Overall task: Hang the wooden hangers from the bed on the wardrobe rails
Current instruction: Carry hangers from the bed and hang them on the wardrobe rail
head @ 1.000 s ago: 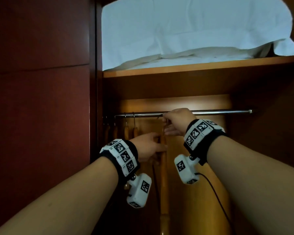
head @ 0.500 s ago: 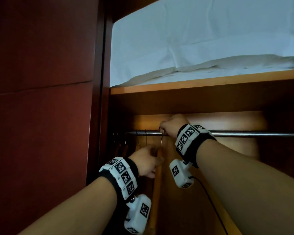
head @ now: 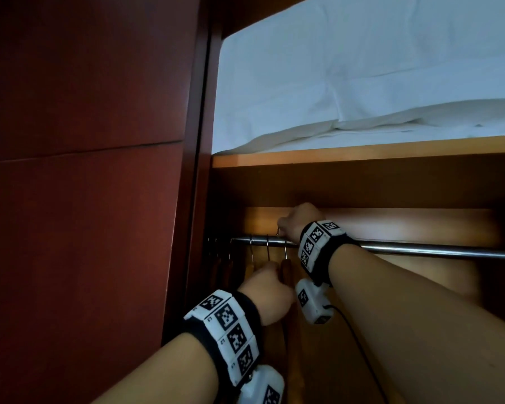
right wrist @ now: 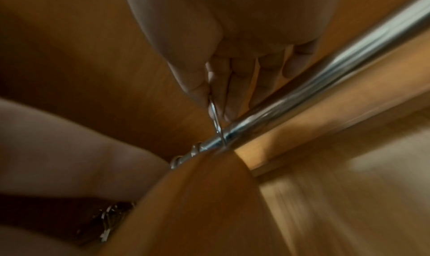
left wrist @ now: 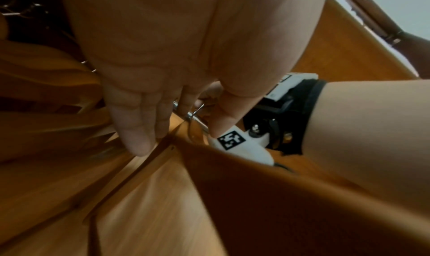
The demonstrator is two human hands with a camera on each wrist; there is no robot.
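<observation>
The right hand (head: 296,221) now sits above the rail (head: 420,250), where a second ago it was level with it in the middle of the frame; its thumb and fingertips (right wrist: 218,94) pinch the tip of the metal hook (right wrist: 217,120), which now loops over the rail beside the hooks already there. The left hand (head: 267,290) has climbed from below the rail's left part to just under it, curled on the top of the wooden hanger (head: 286,271). The hanger hangs closer to the others at the rail's left end. The view has tilted up and moved nearer, so the rail lies lower in the frame.
</observation>
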